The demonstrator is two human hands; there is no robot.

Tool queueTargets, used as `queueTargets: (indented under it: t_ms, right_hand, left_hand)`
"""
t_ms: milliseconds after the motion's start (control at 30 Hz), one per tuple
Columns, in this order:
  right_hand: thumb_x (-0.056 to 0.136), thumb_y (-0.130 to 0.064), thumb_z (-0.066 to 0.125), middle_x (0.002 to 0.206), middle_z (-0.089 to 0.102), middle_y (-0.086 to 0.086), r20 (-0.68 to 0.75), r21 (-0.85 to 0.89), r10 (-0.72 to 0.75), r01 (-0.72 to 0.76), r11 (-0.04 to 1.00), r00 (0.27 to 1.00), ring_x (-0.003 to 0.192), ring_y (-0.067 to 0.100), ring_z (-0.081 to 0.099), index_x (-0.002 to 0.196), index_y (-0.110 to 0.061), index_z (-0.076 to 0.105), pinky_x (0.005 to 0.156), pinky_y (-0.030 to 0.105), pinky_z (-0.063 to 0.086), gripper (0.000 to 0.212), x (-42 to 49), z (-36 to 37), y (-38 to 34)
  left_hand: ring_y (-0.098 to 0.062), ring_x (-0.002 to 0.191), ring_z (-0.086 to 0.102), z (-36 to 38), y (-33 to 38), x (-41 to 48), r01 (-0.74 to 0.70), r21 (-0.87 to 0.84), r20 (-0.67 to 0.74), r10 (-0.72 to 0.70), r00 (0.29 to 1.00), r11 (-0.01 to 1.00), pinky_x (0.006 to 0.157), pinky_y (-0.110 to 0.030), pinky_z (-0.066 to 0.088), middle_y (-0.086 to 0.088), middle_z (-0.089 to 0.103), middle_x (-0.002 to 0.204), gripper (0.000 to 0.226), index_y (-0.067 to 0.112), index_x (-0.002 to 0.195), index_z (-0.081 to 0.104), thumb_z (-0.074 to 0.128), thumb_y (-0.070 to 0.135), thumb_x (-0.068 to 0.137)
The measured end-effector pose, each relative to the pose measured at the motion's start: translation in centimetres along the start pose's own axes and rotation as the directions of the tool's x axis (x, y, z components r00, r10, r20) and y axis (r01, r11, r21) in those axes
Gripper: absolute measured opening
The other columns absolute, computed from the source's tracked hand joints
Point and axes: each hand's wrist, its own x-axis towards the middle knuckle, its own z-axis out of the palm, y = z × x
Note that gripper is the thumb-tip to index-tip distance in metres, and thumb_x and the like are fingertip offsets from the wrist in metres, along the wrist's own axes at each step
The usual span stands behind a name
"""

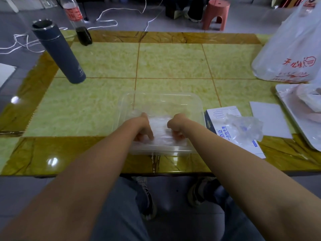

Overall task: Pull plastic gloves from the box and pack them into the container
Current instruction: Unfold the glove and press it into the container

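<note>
I have both hands down inside the clear container (161, 96), which sits on the tabletop (97, 105) directly before me, its long side running left to right. The left hand (142, 127) and the right hand (177, 126) are bent at the knuckles, fingers (150, 136) turned down onto the packed gloves (160, 132), a flat, cloudy layer of thin film against the near wall. Whether those fingers pinch the film or only press it I cannot tell; the wrists hide the tips. The next move, as I judge it, turns on the box (219, 114): it lies just beside the container's right wall, to the right of both hands, so the right hand is nearer. Its long axis runs from me outward, slightly slanted. A crumpled glove tuft (244, 126) stands out of its top, glossy and limp, likely to drag its neighbour along. A dark matte flask (60, 53) stands well apart at far left.
</note>
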Motion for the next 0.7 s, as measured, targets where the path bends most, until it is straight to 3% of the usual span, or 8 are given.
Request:
queueTargets:
  t_ms: [100,167,233,333,433,533,633,700]
  right_hand:
    - [0.099,-0.012,0.044,0.078,0.046,0.015,0.01,-0.059,-0.01,0.01,0.998,1.0,0.059,0.024,0.045,0.147,0.007,0.022,0.055,0.03,0.042,0.056,-0.6,0.0,-0.1]
    - [0.096,-0.012,0.05,0.087,0.053,0.018,0.015,0.005,-0.05,0.05,0.999,0.999,0.067,0.026,0.052,0.134,0.009,0.04,0.06,0.032,0.047,0.045,-1.5,-0.5,-0.1]
    - [0.095,-0.011,0.053,0.099,0.057,0.018,0.004,0.1,-0.174,0.173,0.98,0.985,0.077,0.024,0.058,0.116,0.007,0.053,0.073,0.036,0.053,0.027,-3.2,-1.2,-0.3]
    - [0.097,-0.008,0.051,0.094,0.06,0.013,-0.104,0.327,-0.429,0.438,0.837,0.898,0.07,0.017,0.06,0.109,0.002,0.06,0.069,0.027,0.053,0.017,-7.2,-3.3,-0.6]
    - [0.094,-0.009,0.055,0.079,0.065,0.009,-0.284,0.296,-0.557,0.624,0.723,0.781,0.061,0.014,0.059,0.1,0.0,0.067,0.056,0.021,0.047,0.016,-10.7,-6.5,0.7]
    - [0.088,-0.013,0.059,0.068,0.063,0.003,-0.54,0.22,-0.477,0.662,0.716,0.694,0.055,0.008,0.054,0.088,-0.001,0.07,0.053,0.018,0.042,0.016,-12.5,-10.1,5.0]
    - [0.083,-0.02,0.058,0.072,0.056,0.0,-0.742,0.186,-0.311,0.627,0.757,0.595,0.065,0.01,0.051,0.082,-0.009,0.061,0.064,0.026,0.042,0.011,-12.9,-12.7,10.5]
    - [0.077,-0.03,0.059,0.089,0.054,0.0,-0.792,0.175,-0.206,0.537,0.825,0.574,0.084,0.015,0.053,0.094,-0.015,0.054,0.078,0.032,0.043,0.023,-12.6,-13.6,13.7]
  left_hand:
    - [-0.021,0.061,0.055,0.0,0.3,-0.6,-0.021,0.039,-0.008,0.021,1.0,0.999,0.067,-0.039,0.053,-0.018,0.058,0.088,0.085,0.011,0.146,0.017,0.074,0.017,0.084]
    - [-0.023,0.065,0.058,0.0,0.7,-1.5,-0.063,0.166,-0.043,0.071,0.996,0.984,0.064,-0.035,0.051,-0.016,0.06,0.09,0.057,0.003,0.134,0.036,0.067,0.023,0.09]
    - [-0.022,0.067,0.056,0.1,1.4,-3.1,-0.084,0.34,-0.168,0.148,0.975,0.937,0.059,-0.031,0.047,-0.009,0.058,0.08,0.023,0.003,0.105,0.055,0.059,0.023,0.094]
    - [-0.022,0.075,0.054,0.5,3.2,-5.1,-0.071,0.463,-0.41,0.285,0.866,0.883,0.062,-0.031,0.041,-0.004,0.055,0.082,0.01,0.012,0.092,0.057,0.051,0.02,0.094]
    - [-0.025,0.078,0.054,1.6,6.0,-7.0,-0.194,0.425,-0.539,0.42,0.73,0.884,0.061,-0.031,0.038,-0.004,0.059,0.086,0.015,0.014,0.093,0.06,0.046,0.02,0.093]
    - [-0.026,0.08,0.057,4.4,10.0,-9.8,-0.392,0.385,-0.508,0.546,0.666,0.836,0.062,-0.03,0.038,-0.005,0.065,0.09,0.015,0.015,0.089,0.06,0.047,0.021,0.093]
    - [-0.027,0.089,0.06,8.3,13.7,-11.6,-0.543,0.304,-0.373,0.622,0.688,0.783,0.068,-0.027,0.038,-0.005,0.064,0.094,0.01,0.016,0.09,0.062,0.053,0.019,0.091]
    - [-0.028,0.092,0.058,11.0,15.4,-11.8,-0.564,0.276,-0.278,0.627,0.728,0.778,0.071,-0.026,0.037,-0.006,0.059,0.094,0.004,0.017,0.094,0.058,0.056,0.017,0.09]
